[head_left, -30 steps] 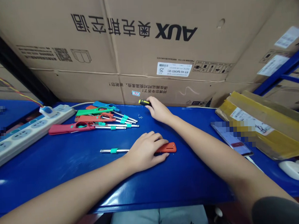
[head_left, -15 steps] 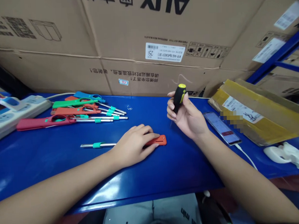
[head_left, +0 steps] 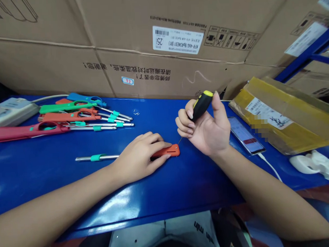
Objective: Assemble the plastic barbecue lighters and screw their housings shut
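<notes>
Holding lighter (head_left: 173, 150), left hand (head_left: 142, 156); screwdriver (head_left: 202, 106), right hand (head_left: 206, 131); label (head_left: 177, 40) reads "KFR-46G/BpR3AES1(B1)".

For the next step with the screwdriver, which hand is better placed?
The right hand, I think: it grips the screwdriver, whose shaft reaches toward the orange lighter. The left hand holds this lighter down on the blue table.

The left hand (head_left: 141, 158) hides part of the orange lighter (head_left: 173, 150).

On brown carton (head_left: 118, 24), upside down: white label (head_left: 178, 39) with "KFR-46G/BpR3AES1(B1)" and "25", printed line "师傅您辛苦了!"; "min" on pale cloth (head_left: 184, 229) at lap.
</notes>
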A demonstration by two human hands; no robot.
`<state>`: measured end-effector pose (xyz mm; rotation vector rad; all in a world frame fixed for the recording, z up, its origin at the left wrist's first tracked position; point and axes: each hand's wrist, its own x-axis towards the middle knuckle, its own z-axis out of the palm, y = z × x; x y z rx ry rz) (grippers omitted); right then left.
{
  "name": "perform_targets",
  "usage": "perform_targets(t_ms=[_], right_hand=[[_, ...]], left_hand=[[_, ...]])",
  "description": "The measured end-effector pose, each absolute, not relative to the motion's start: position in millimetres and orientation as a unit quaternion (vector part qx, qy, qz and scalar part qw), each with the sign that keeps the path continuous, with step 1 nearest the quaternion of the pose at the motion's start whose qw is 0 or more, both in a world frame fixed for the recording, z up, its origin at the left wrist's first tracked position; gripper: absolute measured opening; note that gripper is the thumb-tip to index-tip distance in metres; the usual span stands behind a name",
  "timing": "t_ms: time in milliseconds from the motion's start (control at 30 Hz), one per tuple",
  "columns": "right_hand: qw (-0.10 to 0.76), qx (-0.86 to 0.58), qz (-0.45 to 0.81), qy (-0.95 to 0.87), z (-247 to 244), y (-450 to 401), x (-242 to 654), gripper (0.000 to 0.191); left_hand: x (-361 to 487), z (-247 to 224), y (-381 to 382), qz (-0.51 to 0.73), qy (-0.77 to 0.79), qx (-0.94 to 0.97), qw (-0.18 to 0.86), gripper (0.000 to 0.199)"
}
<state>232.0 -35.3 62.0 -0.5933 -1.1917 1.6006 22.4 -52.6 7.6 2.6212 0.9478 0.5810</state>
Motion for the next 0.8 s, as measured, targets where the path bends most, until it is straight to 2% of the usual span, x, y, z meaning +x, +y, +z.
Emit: perform_targets(t_ms=[800], right_hand=[[0.46, -0.243, 0.673, -0.525, 60.3, -39.4, 226.1, 0.058]], left_hand=[[24.4, 7.5, -54.0, 0.2, 0.336, 0.908, 0.153, 0.03]])
